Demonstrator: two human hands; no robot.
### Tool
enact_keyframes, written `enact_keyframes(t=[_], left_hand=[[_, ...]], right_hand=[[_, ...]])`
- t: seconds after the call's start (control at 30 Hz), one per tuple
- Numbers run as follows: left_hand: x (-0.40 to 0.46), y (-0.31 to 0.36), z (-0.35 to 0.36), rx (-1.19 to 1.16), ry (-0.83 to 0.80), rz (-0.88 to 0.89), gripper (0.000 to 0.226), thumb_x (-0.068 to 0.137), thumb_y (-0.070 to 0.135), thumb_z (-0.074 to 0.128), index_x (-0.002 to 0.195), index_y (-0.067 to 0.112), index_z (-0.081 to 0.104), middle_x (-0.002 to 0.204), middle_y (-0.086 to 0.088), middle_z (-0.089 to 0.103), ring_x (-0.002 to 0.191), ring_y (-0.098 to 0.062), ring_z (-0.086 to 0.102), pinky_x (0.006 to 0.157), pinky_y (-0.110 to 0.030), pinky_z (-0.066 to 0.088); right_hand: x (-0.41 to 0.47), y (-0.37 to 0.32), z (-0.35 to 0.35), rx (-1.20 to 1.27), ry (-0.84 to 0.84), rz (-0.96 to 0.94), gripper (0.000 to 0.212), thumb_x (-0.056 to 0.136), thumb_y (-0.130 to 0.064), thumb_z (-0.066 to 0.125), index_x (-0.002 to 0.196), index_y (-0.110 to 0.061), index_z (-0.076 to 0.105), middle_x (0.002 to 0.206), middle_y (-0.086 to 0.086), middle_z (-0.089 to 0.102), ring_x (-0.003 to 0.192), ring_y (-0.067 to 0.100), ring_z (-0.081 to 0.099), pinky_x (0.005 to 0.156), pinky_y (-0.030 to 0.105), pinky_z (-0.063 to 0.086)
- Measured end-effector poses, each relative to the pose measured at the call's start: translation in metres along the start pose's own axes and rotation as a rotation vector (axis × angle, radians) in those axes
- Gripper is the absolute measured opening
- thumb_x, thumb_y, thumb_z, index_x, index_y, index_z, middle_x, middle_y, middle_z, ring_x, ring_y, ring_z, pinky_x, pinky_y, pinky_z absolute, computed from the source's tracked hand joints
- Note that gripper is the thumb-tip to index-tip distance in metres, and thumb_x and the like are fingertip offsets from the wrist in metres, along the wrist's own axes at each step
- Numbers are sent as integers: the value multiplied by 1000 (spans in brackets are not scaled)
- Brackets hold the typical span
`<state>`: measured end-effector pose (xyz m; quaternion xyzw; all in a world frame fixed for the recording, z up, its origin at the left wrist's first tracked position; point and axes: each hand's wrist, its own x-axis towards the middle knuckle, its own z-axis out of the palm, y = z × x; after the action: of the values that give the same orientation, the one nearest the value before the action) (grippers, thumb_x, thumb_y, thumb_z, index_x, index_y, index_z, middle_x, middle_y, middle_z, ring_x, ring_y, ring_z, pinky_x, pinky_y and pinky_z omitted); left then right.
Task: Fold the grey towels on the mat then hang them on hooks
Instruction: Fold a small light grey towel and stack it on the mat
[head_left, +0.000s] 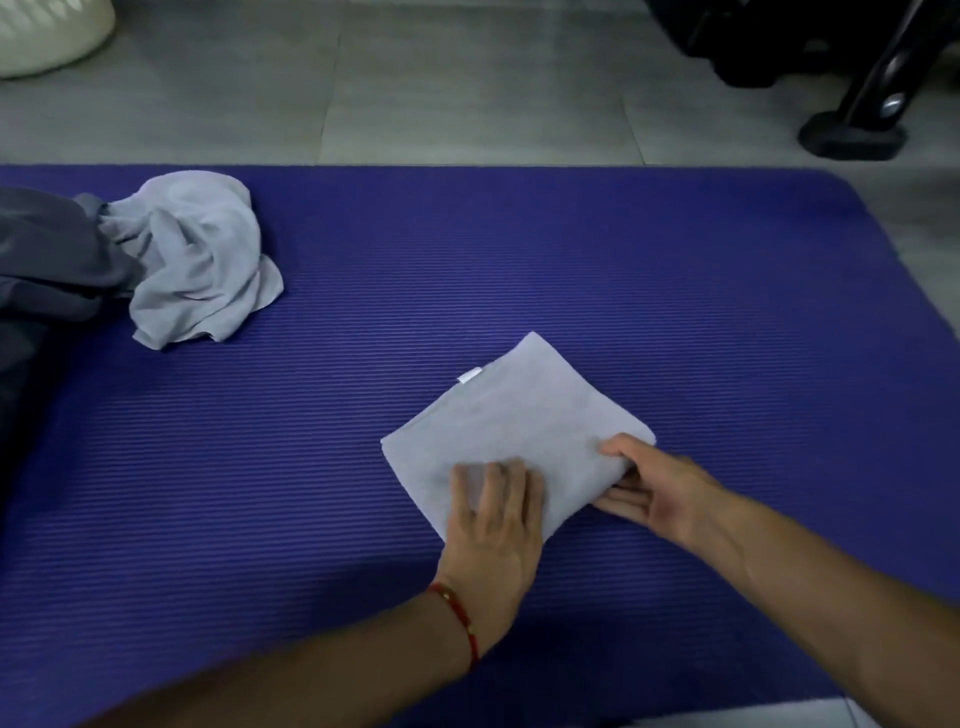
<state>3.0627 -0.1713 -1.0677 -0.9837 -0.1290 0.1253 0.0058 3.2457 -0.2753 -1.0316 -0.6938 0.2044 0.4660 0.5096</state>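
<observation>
A light grey towel (519, 410), folded into a small square with a white tag on its far left edge, lies on the purple mat (571, 260). My left hand (493, 514) presses flat on the towel's near corner with straight fingers. My right hand (644, 483) grips the towel's right corner, thumb on top and fingers underneath. A second light grey towel (197, 265) lies crumpled at the mat's far left, next to a dark grey cloth (52, 260).
Grey tiled floor (467, 78) lies beyond the mat. A black stand with a foot (857, 130) stands at the far right. A cream-coloured object (47, 31) sits at the top left corner.
</observation>
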Motion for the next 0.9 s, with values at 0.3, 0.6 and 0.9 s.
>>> enact_keyframes(t=[0.3,0.6,0.9], left_hand=[[-21,-17,13,-67,314,188,40,87,0,39,113,7,68,98,-10,66,82,-28,67,70,-42,61],[-47,-82,-1,-271,139,466,53,86,23,47,138,32,48,125,13,63,98,-10,66,70,-26,58],[-56,-113,7,-1027,214,-247,40,86,71,54,96,32,61,77,9,70,68,-9,67,62,-26,52]], right_hand=[[-5,33,-57,-1727,-71,-1204,97,82,-58,66,160,-42,10,169,-12,1,156,17,-4,127,48,4],[-4,17,-22,-2050,-455,-1344,79,80,-20,74,150,-27,37,146,0,56,137,21,52,115,42,42],[-19,-10,-5,-1489,-511,-671,17,90,-23,64,98,-38,65,87,-14,67,80,6,64,71,25,53]])
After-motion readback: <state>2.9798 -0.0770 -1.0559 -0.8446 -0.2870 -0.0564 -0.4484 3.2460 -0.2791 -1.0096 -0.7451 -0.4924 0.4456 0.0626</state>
